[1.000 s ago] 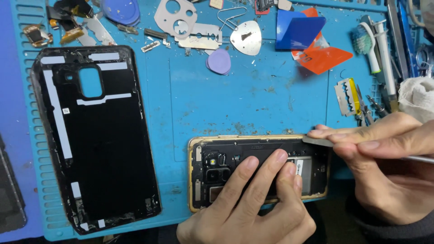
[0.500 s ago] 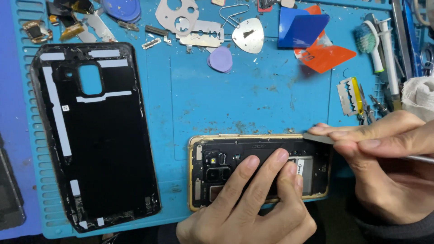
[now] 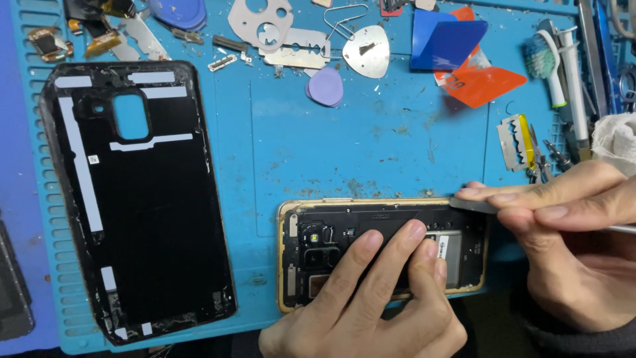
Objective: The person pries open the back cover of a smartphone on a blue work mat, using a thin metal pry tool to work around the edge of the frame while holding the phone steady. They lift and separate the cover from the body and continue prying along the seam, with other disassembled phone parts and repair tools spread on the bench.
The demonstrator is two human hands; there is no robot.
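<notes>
An opened phone (image 3: 318, 255) with a gold frame lies back-up at the near edge of a blue work mat (image 3: 371, 152). My left hand (image 3: 371, 298) presses flat on its middle, fingers spread over the inner parts. My right hand (image 3: 570, 232) grips a thin metal pry tool (image 3: 472, 205), whose flat tip rests at the phone's upper right corner. The removed black back cover (image 3: 142, 205) lies inside-up on the mat to the left.
Along the mat's far edge lie a purple pick (image 3: 324, 87), a metal pick (image 3: 366, 52), razor blades (image 3: 295, 54), blue and orange plastic cards (image 3: 464, 56), a toothbrush (image 3: 546, 63) and small parts. A white cloth (image 3: 616, 139) sits at right.
The view has shifted slightly. Both hands stay in place, the left on the phone, the right holding the tool at its corner.
</notes>
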